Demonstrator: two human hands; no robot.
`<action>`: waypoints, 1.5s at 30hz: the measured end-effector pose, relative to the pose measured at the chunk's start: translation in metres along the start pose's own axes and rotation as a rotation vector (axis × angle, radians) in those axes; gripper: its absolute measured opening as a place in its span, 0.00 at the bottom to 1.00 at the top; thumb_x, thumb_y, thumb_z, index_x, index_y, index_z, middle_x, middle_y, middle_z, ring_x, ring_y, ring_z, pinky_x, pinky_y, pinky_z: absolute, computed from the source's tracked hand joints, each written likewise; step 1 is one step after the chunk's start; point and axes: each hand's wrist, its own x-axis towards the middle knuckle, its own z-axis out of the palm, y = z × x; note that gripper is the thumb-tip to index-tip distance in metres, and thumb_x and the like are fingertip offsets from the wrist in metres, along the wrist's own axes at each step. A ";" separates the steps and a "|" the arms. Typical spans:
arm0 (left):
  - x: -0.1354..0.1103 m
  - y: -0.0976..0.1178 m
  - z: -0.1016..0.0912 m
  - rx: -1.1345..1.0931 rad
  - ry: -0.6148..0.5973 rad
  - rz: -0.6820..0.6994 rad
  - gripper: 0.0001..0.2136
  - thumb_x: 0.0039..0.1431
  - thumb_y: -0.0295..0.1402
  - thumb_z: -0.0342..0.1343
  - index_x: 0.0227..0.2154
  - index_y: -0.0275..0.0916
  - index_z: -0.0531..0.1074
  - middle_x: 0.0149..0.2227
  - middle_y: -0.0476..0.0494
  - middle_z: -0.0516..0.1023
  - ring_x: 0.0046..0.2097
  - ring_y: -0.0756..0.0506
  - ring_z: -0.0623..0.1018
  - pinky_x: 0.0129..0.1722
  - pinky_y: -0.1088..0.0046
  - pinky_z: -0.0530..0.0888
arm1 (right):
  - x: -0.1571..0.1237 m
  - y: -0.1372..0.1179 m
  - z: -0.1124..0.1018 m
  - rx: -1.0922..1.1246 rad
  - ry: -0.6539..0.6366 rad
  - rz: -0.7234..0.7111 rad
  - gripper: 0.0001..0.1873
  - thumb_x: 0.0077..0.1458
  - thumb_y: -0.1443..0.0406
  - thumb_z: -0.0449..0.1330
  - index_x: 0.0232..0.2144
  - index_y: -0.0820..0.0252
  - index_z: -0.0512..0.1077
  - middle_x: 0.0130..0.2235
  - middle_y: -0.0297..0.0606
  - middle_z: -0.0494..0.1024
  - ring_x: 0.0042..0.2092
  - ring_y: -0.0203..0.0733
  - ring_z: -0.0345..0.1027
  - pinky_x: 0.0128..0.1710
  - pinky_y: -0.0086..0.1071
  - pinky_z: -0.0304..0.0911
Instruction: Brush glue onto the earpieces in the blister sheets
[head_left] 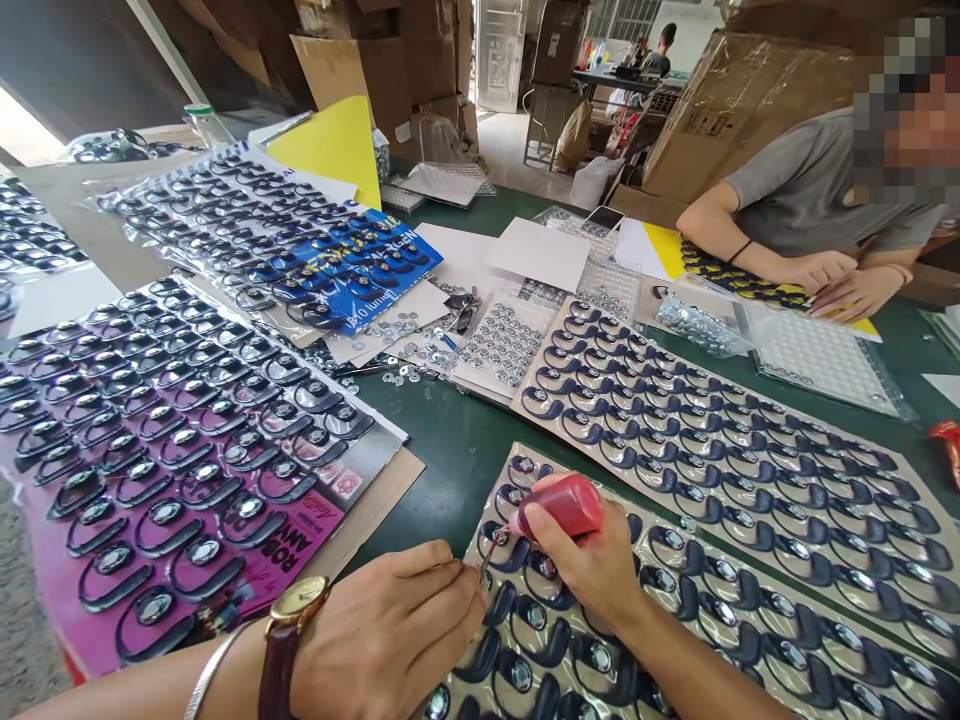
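Note:
My right hand (592, 560) is closed around a small red squeeze bottle (562, 505), tilted with its thin tip down to the left. That tip points at the upper left part of a tan board (517, 460) covered with rows of dark hook-shaped pieces (600, 655), each bearing a round shiny disc. Close by on the left, my left hand (397, 625) rests at the board's left edge, its fingers pressed together. A thin metallic thing shows at its fingertips, near the bottle tip; what the fingers pinch is hidden. A watch (300, 598) is on the left wrist.
Another filled tan board (712, 460) lies behind mine. To the left are a pink sheet (300, 530) and a blue sheet (352, 290) full of hook pieces. Loose discs sit in a clear tray (499, 345). A co-worker (810, 190) sits at the right; cardboard boxes (742, 110) stand behind.

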 end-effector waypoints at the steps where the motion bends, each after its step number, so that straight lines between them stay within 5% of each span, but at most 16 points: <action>1: 0.000 0.000 0.000 -0.001 0.004 -0.004 0.15 0.65 0.22 0.40 0.41 0.24 0.73 0.38 0.31 0.77 0.41 0.40 0.77 0.42 0.63 0.74 | -0.001 0.000 0.000 -0.009 -0.006 0.001 0.08 0.54 0.59 0.61 0.34 0.57 0.73 0.26 0.33 0.78 0.26 0.38 0.72 0.29 0.28 0.69; 38: 0.003 -0.003 -0.004 -0.109 -0.032 -0.058 0.19 0.67 0.23 0.34 0.42 0.24 0.72 0.39 0.31 0.78 0.40 0.43 0.78 0.41 0.65 0.76 | 0.004 -0.007 -0.006 -0.092 0.117 -0.146 0.04 0.54 0.63 0.61 0.30 0.57 0.71 0.24 0.30 0.79 0.25 0.36 0.73 0.28 0.26 0.68; 45: 0.004 -0.004 -0.004 -0.134 -0.026 -0.069 0.18 0.67 0.23 0.35 0.42 0.23 0.71 0.37 0.30 0.77 0.39 0.43 0.78 0.40 0.64 0.76 | 0.003 -0.001 -0.005 -0.118 0.066 -0.046 0.09 0.54 0.59 0.60 0.30 0.58 0.72 0.23 0.33 0.77 0.24 0.39 0.73 0.29 0.29 0.69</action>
